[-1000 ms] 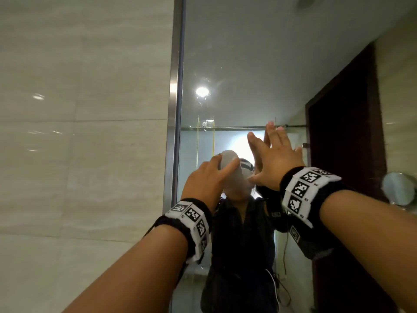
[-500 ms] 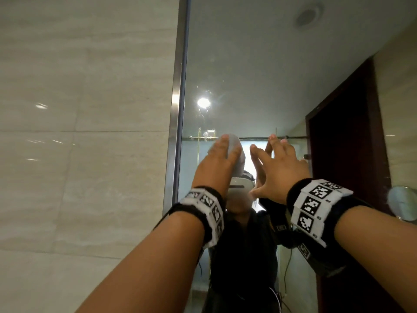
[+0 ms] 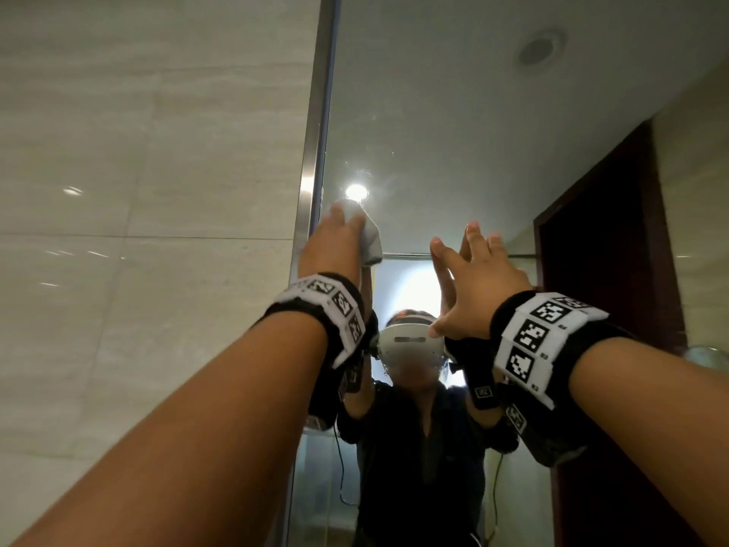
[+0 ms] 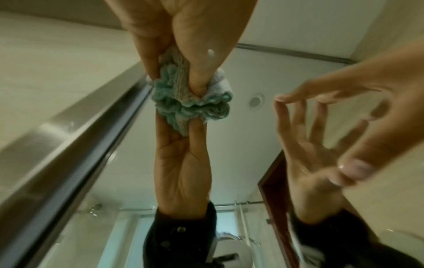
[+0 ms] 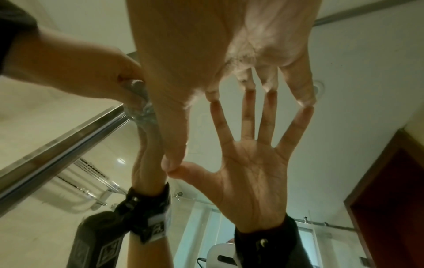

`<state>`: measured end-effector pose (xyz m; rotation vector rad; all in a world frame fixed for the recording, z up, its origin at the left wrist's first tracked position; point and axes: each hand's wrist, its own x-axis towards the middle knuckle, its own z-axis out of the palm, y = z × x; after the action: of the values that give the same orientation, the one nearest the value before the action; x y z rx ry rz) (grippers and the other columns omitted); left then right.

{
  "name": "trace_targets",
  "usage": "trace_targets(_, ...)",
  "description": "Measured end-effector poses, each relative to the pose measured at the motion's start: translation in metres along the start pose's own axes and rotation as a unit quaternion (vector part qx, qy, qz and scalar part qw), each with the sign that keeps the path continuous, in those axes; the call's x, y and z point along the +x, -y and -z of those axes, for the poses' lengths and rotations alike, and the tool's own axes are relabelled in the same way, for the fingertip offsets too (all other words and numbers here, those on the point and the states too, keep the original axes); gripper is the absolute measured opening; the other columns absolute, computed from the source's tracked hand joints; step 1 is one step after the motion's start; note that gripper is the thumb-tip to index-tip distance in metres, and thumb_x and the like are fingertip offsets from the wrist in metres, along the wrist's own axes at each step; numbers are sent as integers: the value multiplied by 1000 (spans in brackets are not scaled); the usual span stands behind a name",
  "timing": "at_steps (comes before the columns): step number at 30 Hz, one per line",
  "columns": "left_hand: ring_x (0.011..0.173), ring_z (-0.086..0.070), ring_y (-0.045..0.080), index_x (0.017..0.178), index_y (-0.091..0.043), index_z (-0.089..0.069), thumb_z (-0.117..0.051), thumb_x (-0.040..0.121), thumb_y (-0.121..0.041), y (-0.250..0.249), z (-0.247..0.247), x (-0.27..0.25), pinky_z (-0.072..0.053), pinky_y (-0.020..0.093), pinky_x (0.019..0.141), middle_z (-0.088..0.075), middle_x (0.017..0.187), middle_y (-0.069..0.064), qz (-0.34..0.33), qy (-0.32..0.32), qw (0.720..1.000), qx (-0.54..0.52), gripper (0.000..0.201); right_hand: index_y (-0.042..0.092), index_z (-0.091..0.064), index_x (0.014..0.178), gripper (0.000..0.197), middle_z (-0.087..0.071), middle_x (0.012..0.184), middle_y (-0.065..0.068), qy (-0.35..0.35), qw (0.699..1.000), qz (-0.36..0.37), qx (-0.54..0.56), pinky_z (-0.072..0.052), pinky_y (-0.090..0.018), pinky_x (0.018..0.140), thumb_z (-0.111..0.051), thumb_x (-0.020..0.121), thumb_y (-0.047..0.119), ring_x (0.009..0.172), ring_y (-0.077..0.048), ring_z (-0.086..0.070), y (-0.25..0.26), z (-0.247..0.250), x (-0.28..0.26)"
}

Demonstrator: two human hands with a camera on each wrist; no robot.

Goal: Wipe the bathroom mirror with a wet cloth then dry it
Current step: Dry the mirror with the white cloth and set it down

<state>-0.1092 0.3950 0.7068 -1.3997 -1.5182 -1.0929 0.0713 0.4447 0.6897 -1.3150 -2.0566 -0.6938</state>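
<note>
Fingers of the left hand (image 3: 335, 246) curl around a bunched cloth (image 4: 190, 101), so this grip is closed on it, with thumb on one side and fingers on the other. In the left wrist view the cloth shows teal and pale folds, and it is pressed against the glass of the mirror (image 3: 473, 132), touching its own reflection. The place is near the left edge of the mirror, just beside the metal frame (image 3: 313, 152). In the head view a pale part of the cloth hangs out at the right side of the hand.

The right hand (image 3: 477, 286) holds nothing. Its grip is fully open: the fingers are straight and spread, and in the right wrist view the fingertips (image 5: 305, 101) and the thumb meet their reflections on the glass. It is to the right of the left hand, near but apart.

Both wrists carry black bands with white marker squares (image 3: 540, 337). Left of the frame is a pale tiled wall (image 3: 138, 191). The glass reflects a ceiling light (image 3: 356, 191) and a dark red door (image 3: 603, 238).
</note>
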Motion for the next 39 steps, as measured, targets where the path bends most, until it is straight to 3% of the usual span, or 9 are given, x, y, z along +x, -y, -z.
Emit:
trace_targets(6,133,-34,19,137,-20,-32,-62,84,-9,-11,-23,-42,-37,28,101,-21,153,1,-118,9,993,-12,62,40,10,145,120,25,153,-6,-1,1000,-4,0,-24,-61,108,-76,63,59,141,-36,16,2,-1,-1)
trace_targets(9,114,-50,19,126,-17,-37,-56,88,-11,-7,-12,-32,-40,25,83,-45,134,3,-99,-7,995,-23,44,40,11,145,120,26,153,-5,3,1000,-6,2,-23,-62,108,-75,64,58,141,-35,17,2,0,-2)
trace_targets(12,102,-57,29,123,-12,-45,-47,93,-6,1,6,-9,-39,31,73,-54,119,10,-19,-57,998,-13,30,40,12,145,120,27,153,-5,10,1000,-5,1,-23,-61,109,-75,65,59,141,-35,17,2,0,-2)
trace_targets(17,109,-55,30,125,-13,-53,-48,95,-14,11,8,26,-43,35,86,-51,130,13,25,-53,998,-26,30,41,12,144,121,27,152,-5,12,1000,-2,2,-24,-61,108,-75,63,60,141,-35,18,1,0,0)
trace_targets(21,113,-48,24,137,-9,-42,-48,95,-11,-2,3,36,-36,12,91,-34,144,12,-34,-25,999,-33,43,41,12,144,121,27,152,-5,7,1000,-1,2,-25,-62,108,-75,62,62,141,-36,18,0,-2,1)
trace_targets(24,138,-29,27,147,-18,-30,-51,93,-9,-19,-18,24,-33,34,110,-17,156,7,-84,-12,996,-40,58,41,11,144,121,28,152,-5,1,1000,-4,3,-24,-62,108,-75,61,62,141,-35,17,0,-2,1)
trace_targets(27,144,-13,23,150,-23,-18,-56,92,-15,-26,-32,16,-29,41,113,-4,159,4,-131,37,991,-9,69,41,13,144,123,29,152,-5,1,1000,-8,6,-21,-63,109,-75,61,62,141,-35,18,2,-3,0)
trace_targets(35,129,-41,32,147,-21,-27,-48,95,-15,16,3,48,-33,36,105,-15,156,10,19,5,999,-26,56,41,14,144,122,32,151,-4,23,1000,-5,17,-17,-64,109,-76,64,57,140,-35,21,2,1,-3)
trace_targets(39,139,-26,32,148,-18,-25,-48,95,-15,3,5,60,-22,37,112,-9,158,12,5,18,1000,-13,57,41,14,144,121,33,150,-5,25,999,-3,24,-13,-64,110,-76,64,57,140,-36,22,2,1,-1)
